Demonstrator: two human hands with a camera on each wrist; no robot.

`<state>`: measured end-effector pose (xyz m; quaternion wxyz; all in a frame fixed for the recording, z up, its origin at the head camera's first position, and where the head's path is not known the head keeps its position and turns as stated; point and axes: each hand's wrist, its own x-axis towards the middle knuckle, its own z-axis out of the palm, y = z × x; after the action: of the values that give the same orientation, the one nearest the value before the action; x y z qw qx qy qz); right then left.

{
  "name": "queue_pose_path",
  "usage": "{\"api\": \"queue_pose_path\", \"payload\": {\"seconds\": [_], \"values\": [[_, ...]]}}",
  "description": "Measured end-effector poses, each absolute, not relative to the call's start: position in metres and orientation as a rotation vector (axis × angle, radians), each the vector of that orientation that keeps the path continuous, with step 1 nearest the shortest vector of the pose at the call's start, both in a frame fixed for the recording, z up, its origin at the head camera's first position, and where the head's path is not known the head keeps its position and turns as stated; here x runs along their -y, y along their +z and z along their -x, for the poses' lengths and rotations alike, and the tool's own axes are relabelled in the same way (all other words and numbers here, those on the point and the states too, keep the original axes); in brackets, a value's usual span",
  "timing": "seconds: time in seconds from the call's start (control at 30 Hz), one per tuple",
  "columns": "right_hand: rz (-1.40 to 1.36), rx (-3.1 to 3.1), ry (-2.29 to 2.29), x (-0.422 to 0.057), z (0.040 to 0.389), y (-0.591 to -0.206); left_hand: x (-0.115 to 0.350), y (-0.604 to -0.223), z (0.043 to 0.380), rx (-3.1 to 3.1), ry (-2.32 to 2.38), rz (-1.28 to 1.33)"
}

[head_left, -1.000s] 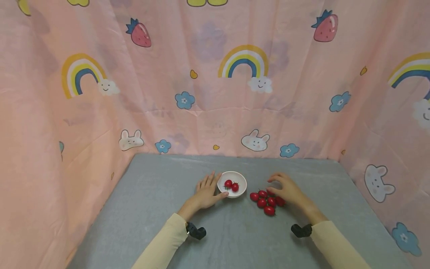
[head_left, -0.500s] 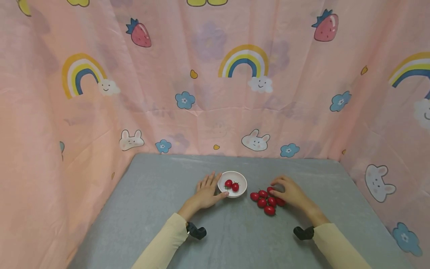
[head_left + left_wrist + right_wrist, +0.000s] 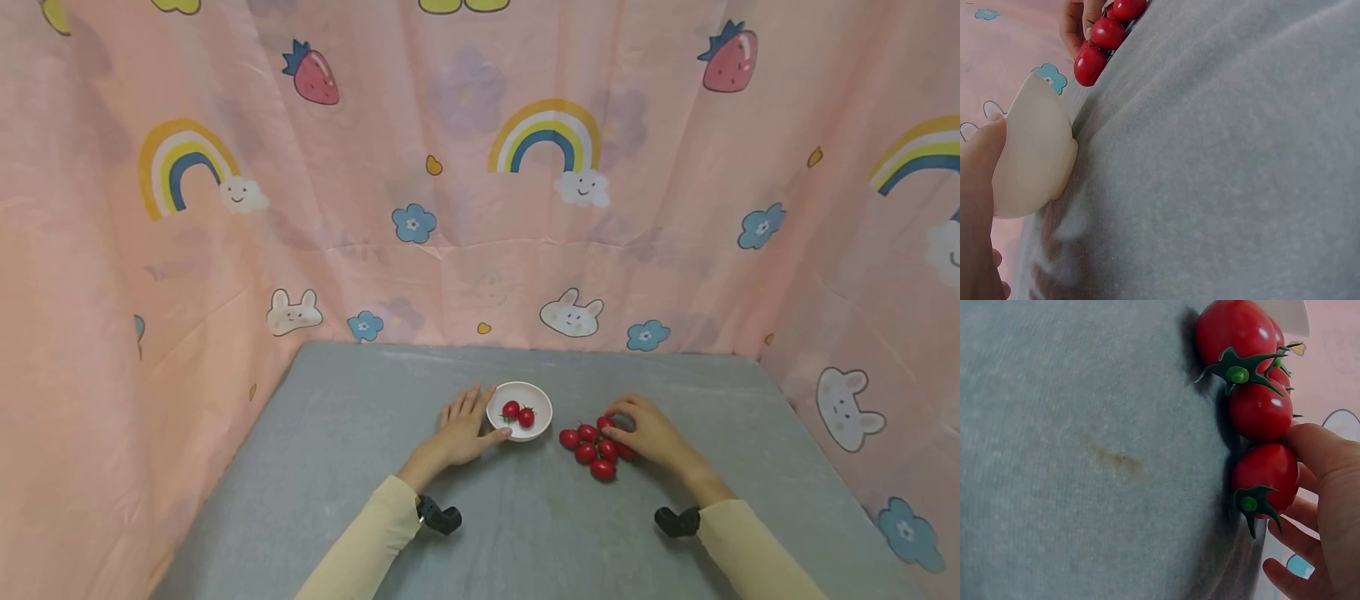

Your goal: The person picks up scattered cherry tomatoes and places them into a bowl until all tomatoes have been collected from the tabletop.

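My left hand [image 3: 459,437] lies along the left side of a small white bowl [image 3: 542,423], fingers stretched out and thumb at the near rim. Two red cherry tomatoes [image 3: 511,410] with green stems sit inside it. To the bowl's right, a cluster of several cherry tomatoes [image 3: 585,452] rests on the table. My right hand [image 3: 651,432] reaches over the far right of this cluster, pinching one cherry tomato [image 3: 604,422] between thumb and fingers. In the right wrist view, nearer tomatoes [image 3: 1266,478] partly hide the fingertips. The left wrist view shows the thumb [image 3: 988,145] against the bowl's outer wall.
A grey cloth-covered table [image 3: 360,400] carries everything. Pink patterned curtain [image 3: 480,275] encloses it at the back and both sides. Each wrist wears a black camera mount [image 3: 440,517].
My right hand has come down slightly and closed its thumb and fingers on a tomato at the back of the cluster. The left hand and bowl stay put.
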<state>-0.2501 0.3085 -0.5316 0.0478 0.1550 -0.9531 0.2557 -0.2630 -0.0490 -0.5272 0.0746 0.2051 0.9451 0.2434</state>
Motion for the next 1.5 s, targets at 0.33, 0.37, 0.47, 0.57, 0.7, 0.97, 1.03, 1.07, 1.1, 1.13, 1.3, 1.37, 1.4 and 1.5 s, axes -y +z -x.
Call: {"api": "queue_pose_path", "payload": {"seconds": [0.33,0.37,0.47,0.57,0.7,0.97,1.03,1.07,1.1,1.13,1.3,1.37,1.4,1.5], "values": [[-0.467,2.905,0.791,-0.310,0.251,-0.535,0.050,-0.534,0.267,-2.825,0.718,-0.633],[-0.463,2.907,0.793,-0.310,0.251,-0.536,0.050,-0.534,0.267,-2.826,0.727,-0.636],[-0.444,2.908,0.800,-0.310,0.251,-0.536,0.051,-0.533,0.266,-2.824,0.748,-0.643],[-0.442,2.907,0.794,-0.309,0.251,-0.536,0.050,-0.531,0.266,-2.817,0.746,-0.640],[-0.443,2.905,0.785,-0.309,0.251,-0.534,0.050,-0.530,0.265,-2.819,0.743,-0.632],[-0.442,2.891,0.777,-0.309,0.252,-0.532,0.050,-0.531,0.265,-2.822,0.754,-0.636],[-0.432,2.898,0.777,-0.309,0.253,-0.531,0.050,-0.531,0.265,-2.820,0.753,-0.634],[-0.424,2.904,0.780,-0.309,0.253,-0.531,0.050,-0.531,0.265,-2.819,0.755,-0.635],[-0.416,2.910,0.782,-0.309,0.253,-0.530,0.050,-0.531,0.265,-2.824,0.764,-0.640],[-0.409,2.917,0.786,-0.309,0.253,-0.528,0.050,-0.530,0.265,-2.823,0.764,-0.639],[-0.383,2.944,0.815,-0.307,0.254,-0.519,0.049,-0.528,0.264,-2.825,0.761,-0.635],[-0.366,2.953,0.820,-0.306,0.255,-0.516,0.050,-0.528,0.264,-2.821,0.751,-0.627],[-0.361,2.956,0.824,-0.306,0.255,-0.514,0.050,-0.529,0.264,-2.824,0.753,-0.630],[-0.351,2.968,0.813,-0.305,0.257,-0.511,0.050,-0.530,0.264,-2.824,0.751,-0.626]]}}
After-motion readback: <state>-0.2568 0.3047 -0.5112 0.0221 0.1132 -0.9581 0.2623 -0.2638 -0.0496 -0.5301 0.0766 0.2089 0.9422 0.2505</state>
